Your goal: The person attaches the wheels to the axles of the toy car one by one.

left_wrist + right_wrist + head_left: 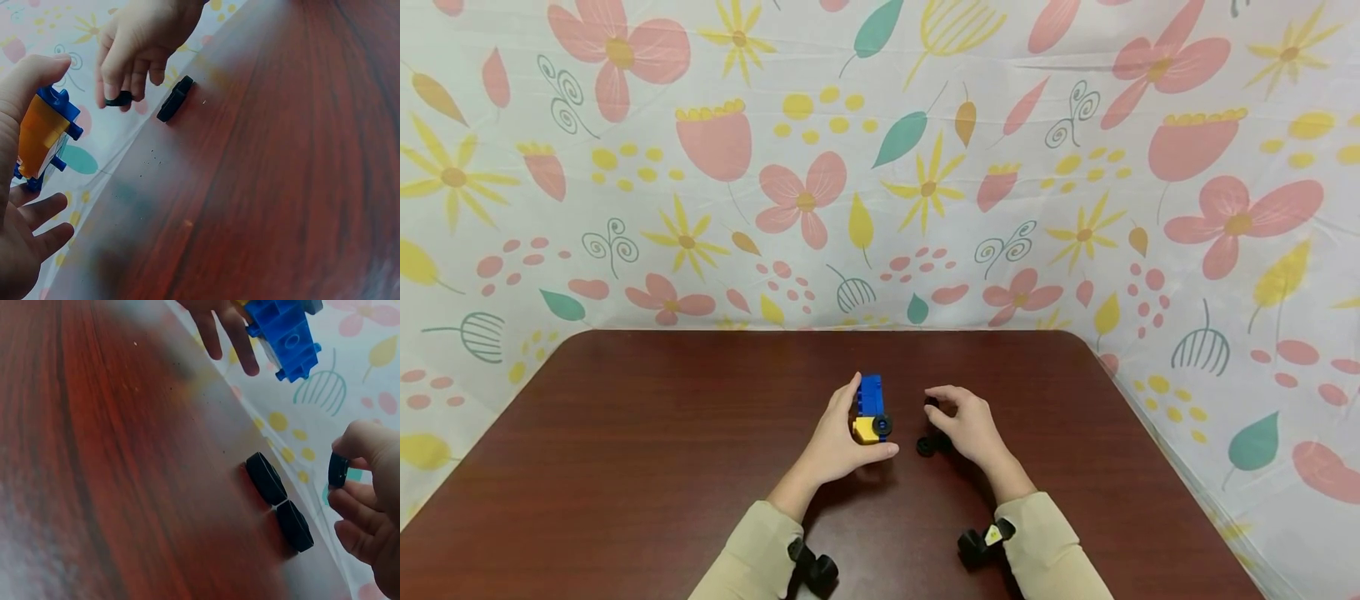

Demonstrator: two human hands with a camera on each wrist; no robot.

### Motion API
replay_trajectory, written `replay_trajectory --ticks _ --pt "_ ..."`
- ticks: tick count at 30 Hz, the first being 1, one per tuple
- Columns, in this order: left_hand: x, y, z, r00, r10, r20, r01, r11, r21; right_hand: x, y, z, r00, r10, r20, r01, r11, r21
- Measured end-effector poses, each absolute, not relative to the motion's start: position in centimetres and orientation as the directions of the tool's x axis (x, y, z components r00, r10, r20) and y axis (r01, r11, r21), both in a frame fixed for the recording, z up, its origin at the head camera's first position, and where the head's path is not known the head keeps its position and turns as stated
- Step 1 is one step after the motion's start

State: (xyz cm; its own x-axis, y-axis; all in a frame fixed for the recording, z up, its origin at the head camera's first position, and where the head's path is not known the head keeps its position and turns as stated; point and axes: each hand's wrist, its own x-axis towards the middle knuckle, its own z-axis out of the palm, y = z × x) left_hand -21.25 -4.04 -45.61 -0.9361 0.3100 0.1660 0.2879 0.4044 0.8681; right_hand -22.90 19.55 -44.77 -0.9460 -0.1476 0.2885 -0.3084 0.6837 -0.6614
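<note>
In the head view my left hand (835,440) holds a blue and yellow toy car (871,398) above the table, fingers along one side and thumb near the other end. One black wheel (882,425) sits on the car's side facing the camera. Bare blue axle stubs stick out of the yellow end in the left wrist view. To the right, my right hand (973,427) pinches a loose black wheel (338,470) between thumb and fingers. Close below that hand, two more black wheels (267,479) stand on the table side by side, seen in the right wrist view.
The dark reddish-brown table (647,433) has rounded far corners. Behind it and on the right hangs a white cloth (880,275) printed with flowers and leaves. Black camera mounts (822,575) are strapped at both wrists, over beige sleeves.
</note>
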Motion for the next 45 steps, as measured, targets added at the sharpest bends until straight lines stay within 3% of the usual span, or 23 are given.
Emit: replay_trajectory --ticks 18,34,45 --pt "-21.1 -3.7 -45.4 -0.933 0.318 0.171 0.296 0.404 0.865 -22.5 17.9 -43.8 -0.892 -0.085 0.444 -0.417 0.533 -0.736" --pt "-20.9 -3.4 -45.2 -0.924 0.349 0.159 0.304 0.413 0.859 -21.1 15.9 -42.0 -0.908 -0.065 0.414 -0.396 0.456 -0.797" --pt "-20.7 -3.2 -45.1 -0.914 0.37 0.166 0.318 0.399 0.86 -22.0 15.6 -43.5 -0.894 -0.062 0.444 -0.426 0.427 -0.797"
